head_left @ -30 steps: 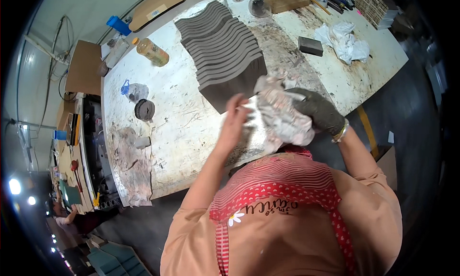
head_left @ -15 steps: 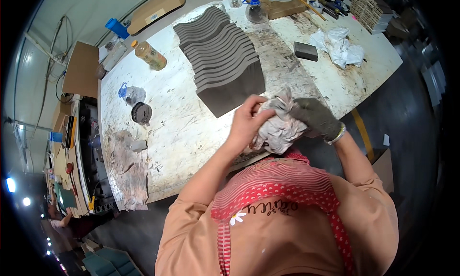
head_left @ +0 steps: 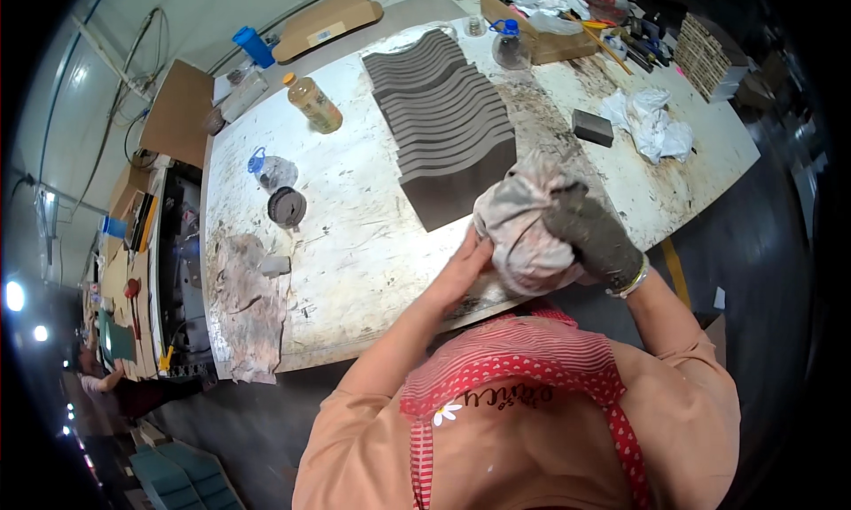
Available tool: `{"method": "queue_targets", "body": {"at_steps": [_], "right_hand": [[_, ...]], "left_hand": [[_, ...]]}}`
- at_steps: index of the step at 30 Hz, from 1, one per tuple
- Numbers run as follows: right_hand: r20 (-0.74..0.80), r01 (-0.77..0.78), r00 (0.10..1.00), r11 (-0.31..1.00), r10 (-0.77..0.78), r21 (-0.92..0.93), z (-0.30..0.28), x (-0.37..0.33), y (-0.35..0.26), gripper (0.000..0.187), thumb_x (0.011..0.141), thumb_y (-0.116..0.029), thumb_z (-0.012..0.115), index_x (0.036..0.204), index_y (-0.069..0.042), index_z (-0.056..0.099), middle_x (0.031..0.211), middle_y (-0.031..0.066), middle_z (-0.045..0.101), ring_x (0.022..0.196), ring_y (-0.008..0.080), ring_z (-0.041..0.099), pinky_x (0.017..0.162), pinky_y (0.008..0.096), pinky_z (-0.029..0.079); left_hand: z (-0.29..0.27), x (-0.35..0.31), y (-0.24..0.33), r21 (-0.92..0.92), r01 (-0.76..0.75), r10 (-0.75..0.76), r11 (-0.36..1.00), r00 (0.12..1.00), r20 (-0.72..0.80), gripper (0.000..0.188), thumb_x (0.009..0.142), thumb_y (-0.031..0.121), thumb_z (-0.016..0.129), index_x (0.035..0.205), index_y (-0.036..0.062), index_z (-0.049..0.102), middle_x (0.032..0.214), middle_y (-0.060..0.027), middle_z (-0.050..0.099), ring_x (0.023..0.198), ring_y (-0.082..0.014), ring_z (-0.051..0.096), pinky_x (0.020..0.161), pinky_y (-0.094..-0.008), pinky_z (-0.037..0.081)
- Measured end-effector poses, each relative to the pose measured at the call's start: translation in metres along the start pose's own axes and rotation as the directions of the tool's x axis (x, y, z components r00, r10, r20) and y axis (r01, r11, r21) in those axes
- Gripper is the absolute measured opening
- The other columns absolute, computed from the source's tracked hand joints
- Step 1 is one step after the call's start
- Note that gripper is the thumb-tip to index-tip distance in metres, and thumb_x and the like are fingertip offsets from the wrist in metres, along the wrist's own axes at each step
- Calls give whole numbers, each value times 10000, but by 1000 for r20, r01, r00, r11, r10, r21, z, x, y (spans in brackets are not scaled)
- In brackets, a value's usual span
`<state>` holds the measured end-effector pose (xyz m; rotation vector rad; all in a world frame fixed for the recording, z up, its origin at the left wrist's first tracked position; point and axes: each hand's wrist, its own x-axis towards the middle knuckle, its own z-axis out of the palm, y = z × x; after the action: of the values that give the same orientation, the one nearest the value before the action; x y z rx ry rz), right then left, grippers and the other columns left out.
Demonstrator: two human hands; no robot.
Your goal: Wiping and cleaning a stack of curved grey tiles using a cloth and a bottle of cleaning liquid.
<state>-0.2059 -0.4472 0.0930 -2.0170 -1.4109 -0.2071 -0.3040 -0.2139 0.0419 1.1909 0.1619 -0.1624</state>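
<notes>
A crumpled, stained white rag [head_left: 529, 231] is bunched up between my hands at the table's near edge. My right hand [head_left: 596, 240], in a dark grey glove, is closed on its right side. My bare left hand [head_left: 465, 266] holds the rag's lower left side, its fingertips partly hidden behind the cloth. Just beyond the rag, a row of thin grey slabs with wavy top edges [head_left: 452, 120] stands packed together, its nearest slab facing me.
On the stained white table [head_left: 355, 271] are a dark block [head_left: 592, 127], a white plastic bag [head_left: 651, 124], a yellowish bottle [head_left: 314, 104], a round dark container [head_left: 286, 207] and a dirty cloth [head_left: 248, 302]. A cardboard box [head_left: 554, 42] stands at the back. Another person [head_left: 106, 386] is far left.
The rag has become fuller and looser in my hands. My left hand has gone from gripping its top to its lower left side. The whole view has shifted slightly.
</notes>
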Motion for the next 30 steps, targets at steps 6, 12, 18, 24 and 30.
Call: {"method": "queue_targets", "body": {"at_steps": [6, 12, 18, 24, 30], "right_hand": [[370, -585, 801, 747, 471, 316, -6, 13, 10, 524, 830, -162, 666, 1324, -58, 528, 1261, 183, 579, 1164, 309, 560, 948, 391, 474], [478, -587, 809, 503, 342, 634, 53, 18, 0, 799, 874, -411, 659, 1480, -22, 312, 1425, 201, 468, 1280, 219, 481, 1045, 337, 404], [602, -550, 794, -318, 90, 772, 130, 11, -12, 475, 1015, -265, 462, 1418, -18, 420, 1371, 95, 521, 1226, 154, 501, 1073, 300, 374], [270, -376, 800, 97, 535, 922, 74, -29, 67, 533, 852, -211, 721, 1308, -12, 528, 1185, 97, 631, 1081, 144, 577, 955, 302, 467], [153, -611, 771, 650, 618, 452, 55, -18, 100, 674, 807, -360, 754, 1343, -30, 512, 1279, 191, 588, 1187, 310, 567, 1019, 368, 432]], "left_hand": [[-26, -27, 18, -412, -45, -36, 910, 982, -186, 360, 1009, 266, 510, 1265, 14, 530, 1202, -128, 631, 1084, -217, 627, 972, -365, 499], [-21, -38, 30, -641, 153, -117, 752, 988, 98, 576, 1003, 490, 444, 1277, -9, 531, 1217, -152, 625, 1106, -261, 613, 993, -398, 481], [-42, -27, 44, 546, -161, 239, 822, 968, -74, 317, 1025, 213, 433, 1126, -27, 614, 1114, -98, 643, 1040, -192, 588, 914, -299, 447], [-73, 6, 48, 454, 17, 266, 891, 790, -552, 654, 994, 269, 541, 1517, 49, 215, 1515, -158, 328, 1318, -249, 414, 1021, -346, 418], [-31, 35, 56, 968, -46, 698, 245, 701, -143, 920, 837, 281, 737, 1502, -36, 186, 1563, -248, 204, 1445, -387, 216, 1161, -472, 209]]}}
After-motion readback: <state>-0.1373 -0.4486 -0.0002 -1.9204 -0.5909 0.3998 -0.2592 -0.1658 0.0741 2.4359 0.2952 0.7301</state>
